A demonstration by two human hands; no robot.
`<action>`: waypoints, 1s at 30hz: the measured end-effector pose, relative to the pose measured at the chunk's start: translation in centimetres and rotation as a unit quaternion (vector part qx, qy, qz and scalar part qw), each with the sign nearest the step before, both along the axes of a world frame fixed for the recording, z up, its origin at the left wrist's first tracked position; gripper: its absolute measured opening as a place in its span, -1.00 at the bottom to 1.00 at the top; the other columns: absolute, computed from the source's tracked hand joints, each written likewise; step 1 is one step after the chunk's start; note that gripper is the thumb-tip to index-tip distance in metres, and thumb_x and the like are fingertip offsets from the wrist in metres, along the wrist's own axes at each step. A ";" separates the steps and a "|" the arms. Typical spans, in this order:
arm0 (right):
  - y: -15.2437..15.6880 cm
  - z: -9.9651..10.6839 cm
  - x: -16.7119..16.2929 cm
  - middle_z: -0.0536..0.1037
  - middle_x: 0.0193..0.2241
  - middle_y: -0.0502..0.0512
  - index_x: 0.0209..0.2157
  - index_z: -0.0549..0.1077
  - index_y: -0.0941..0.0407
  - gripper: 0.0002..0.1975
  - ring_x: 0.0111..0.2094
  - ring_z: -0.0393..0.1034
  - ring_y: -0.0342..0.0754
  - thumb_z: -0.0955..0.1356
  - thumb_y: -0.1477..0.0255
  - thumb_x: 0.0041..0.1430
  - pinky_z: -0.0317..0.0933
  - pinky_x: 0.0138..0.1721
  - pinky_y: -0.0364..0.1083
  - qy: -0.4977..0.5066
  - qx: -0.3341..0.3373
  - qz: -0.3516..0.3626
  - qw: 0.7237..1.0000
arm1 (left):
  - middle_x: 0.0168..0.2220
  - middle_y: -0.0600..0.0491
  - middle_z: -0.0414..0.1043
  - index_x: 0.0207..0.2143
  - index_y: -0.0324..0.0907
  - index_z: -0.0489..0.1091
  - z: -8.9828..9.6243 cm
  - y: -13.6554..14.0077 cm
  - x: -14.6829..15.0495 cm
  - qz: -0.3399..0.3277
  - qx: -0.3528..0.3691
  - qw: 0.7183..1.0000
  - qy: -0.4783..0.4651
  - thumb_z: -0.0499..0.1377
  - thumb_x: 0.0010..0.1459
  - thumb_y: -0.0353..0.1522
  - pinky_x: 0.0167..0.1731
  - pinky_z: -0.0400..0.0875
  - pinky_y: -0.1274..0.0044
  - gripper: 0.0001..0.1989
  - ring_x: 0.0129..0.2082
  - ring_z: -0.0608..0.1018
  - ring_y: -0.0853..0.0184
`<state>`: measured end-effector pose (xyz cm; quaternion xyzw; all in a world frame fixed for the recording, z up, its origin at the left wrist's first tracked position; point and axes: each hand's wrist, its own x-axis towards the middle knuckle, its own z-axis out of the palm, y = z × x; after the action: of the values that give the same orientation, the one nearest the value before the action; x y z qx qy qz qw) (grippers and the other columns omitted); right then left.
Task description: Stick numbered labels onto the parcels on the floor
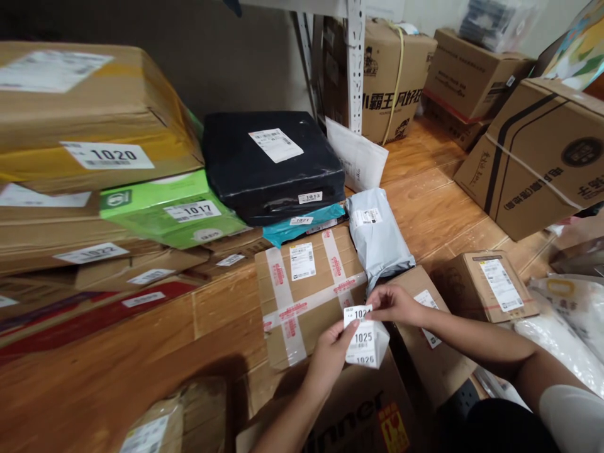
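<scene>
Both hands meet at a strip of numbered labels [362,352], on which 1024, 1025 and 1026 can be read. My left hand [333,346] pinches the strip at its left edge, thumb on top. At the upper right corner, by the 1024 label, the fingers of my right hand [394,305] are closed on the strip. Beneath and behind lies a flat carton [311,296] with red-printed clear tape and a shipping label. A grey plastic mailer [382,236] rests beside that carton, just beyond my right hand. Under my right forearm is a brown box [446,358].
At the left, labelled parcels are stacked: a brown box [94,119], a green box [172,207], a black parcel [276,167]. A white shelf post [355,69] stands behind. Larger cartons, including a tilted one [533,157], and a small box [491,286] are at the right.
</scene>
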<state>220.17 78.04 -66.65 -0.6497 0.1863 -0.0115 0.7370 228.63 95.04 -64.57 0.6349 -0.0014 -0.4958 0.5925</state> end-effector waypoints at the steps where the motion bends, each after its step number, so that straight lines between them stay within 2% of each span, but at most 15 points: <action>1: 0.3 -0.5 -0.1 0.45 -0.54 -0.09 -0.43 0.49 0.16 -0.43 -0.50 0.31 -0.20 0.59 0.00 -0.34 0.23 -0.38 -0.13 0.007 0.004 0.010 1.000 | -0.56 0.03 0.55 -0.43 -0.25 0.55 -0.4 0.2 0.0 -0.012 0.026 0.999 -0.036 0.43 -0.38 0.07 -0.53 0.32 0.55 -0.40 -0.58 0.47 0.33; 6: 2.0 -3.0 0.3 0.48 -0.57 -0.05 -0.51 0.48 0.17 -0.34 -0.54 0.33 -0.18 0.54 -0.14 -0.43 0.26 -0.44 -0.11 0.029 0.002 0.030 0.999 | -0.67 0.07 0.42 -0.55 -0.23 0.49 -1.9 1.5 0.0 -0.051 0.098 0.983 -0.147 0.29 -0.33 0.22 -0.59 0.21 0.55 -0.34 -0.62 0.38 0.34; 9: 2.4 -3.9 1.3 0.50 -0.59 -0.01 -0.52 0.49 0.17 -0.31 -0.57 0.34 -0.16 0.49 -0.22 -0.40 0.27 -0.48 -0.10 0.028 -0.023 0.030 0.999 | -0.67 0.05 0.43 -0.56 -0.23 0.50 -2.6 1.9 0.3 -0.040 0.110 0.982 -0.149 0.29 -0.37 0.26 -0.59 0.20 0.54 -0.30 -0.62 0.39 0.32; 12: 0.1 -4.0 1.8 0.55 -0.53 0.05 -0.50 0.50 0.16 -0.29 -0.50 0.40 -0.11 0.44 -0.26 -0.30 0.32 -0.41 -0.07 0.020 -0.083 0.005 0.996 | -0.55 -0.01 0.56 -0.48 -0.23 0.55 -2.8 2.2 0.7 -0.048 0.093 0.990 -0.091 0.39 -0.44 0.18 -0.52 0.34 0.50 -0.33 -0.53 0.52 0.21; 14: -3.0 -3.9 1.5 0.58 -0.46 0.09 -0.46 0.50 0.16 -0.36 -0.43 0.42 -0.08 0.41 -0.20 -0.13 0.34 -0.34 -0.06 0.027 -0.145 -0.028 0.989 | -0.51 -0.03 0.60 -0.50 -0.21 0.56 -2.8 2.5 0.8 -0.077 0.084 0.991 -0.070 0.43 -0.42 0.11 -0.48 0.38 0.49 -0.41 -0.50 0.56 0.18; 15: -4.7 -3.8 1.2 0.59 -0.43 0.10 -0.44 0.50 0.16 -0.44 -0.40 0.43 -0.07 0.41 -0.11 -0.01 0.34 -0.29 -0.06 0.039 -0.181 -0.042 0.982 | -0.52 -0.02 0.60 -0.53 -0.20 0.56 -2.9 2.7 0.8 -0.093 0.082 0.990 -0.068 0.43 -0.40 0.09 -0.49 0.38 0.50 -0.44 -0.51 0.55 0.19; 18: -9.2 -3.9 0.6 0.61 -0.42 0.11 -0.44 0.50 0.17 -0.77 -0.35 0.45 -0.06 0.42 0.28 0.13 0.31 -0.22 -0.07 0.100 -0.295 -0.047 0.949 | -0.53 -0.02 0.60 -0.58 -0.20 0.56 -3.4 3.5 0.7 -0.121 0.070 0.987 -0.074 0.44 -0.38 0.05 -0.50 0.37 0.50 -0.50 -0.53 0.54 0.21; 21: -10.6 -4.3 1.0 0.64 -0.37 0.15 -0.44 0.53 0.16 -0.95 -0.27 0.49 0.00 0.41 0.50 0.10 0.28 -0.16 -0.07 0.171 -0.403 -0.027 0.899 | -0.56 -0.02 0.58 -0.61 -0.19 0.55 -4.0 3.9 0.7 -0.110 0.067 0.989 -0.065 0.44 -0.41 0.05 -0.50 0.37 0.51 -0.51 -0.54 0.53 0.24; 24: -9.8 -4.6 1.8 0.65 -0.23 0.27 -0.37 0.54 0.15 -0.92 -0.15 0.51 0.07 0.37 0.51 0.18 0.26 -0.11 -0.06 0.233 -0.486 -0.018 0.842 | -0.57 -0.01 0.56 -0.59 -0.20 0.55 -4.2 3.6 0.6 -0.098 0.062 0.992 -0.051 0.44 -0.39 0.04 -0.50 0.36 0.51 -0.50 -0.55 0.52 0.25; 27: -8.7 -4.4 2.2 0.61 -0.11 0.37 -0.24 0.51 0.16 -0.86 -0.09 0.51 0.11 0.31 0.47 0.27 0.26 -0.11 -0.06 0.276 -0.538 -0.014 0.796 | -0.54 -0.03 0.57 -0.55 -0.23 0.57 -4.1 3.5 0.6 -0.098 0.048 0.993 -0.049 0.45 -0.38 0.04 -0.49 0.36 0.52 -0.48 -0.53 0.52 0.26; 30: -8.2 -4.1 2.5 0.60 -0.14 0.40 -0.10 0.43 0.19 -0.79 -0.12 0.53 0.15 0.34 0.42 0.26 0.29 -0.15 -0.05 0.308 -0.569 -0.015 0.762 | -0.54 -0.03 0.57 -0.54 -0.24 0.58 -4.1 3.7 0.6 -0.093 0.043 0.993 -0.061 0.45 -0.36 0.03 -0.50 0.33 0.54 -0.49 -0.55 0.51 0.28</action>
<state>222.70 69.86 -70.75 -0.9153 0.3725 0.0743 0.1342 229.22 98.71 -68.71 0.6861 -0.0755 -0.5087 0.5145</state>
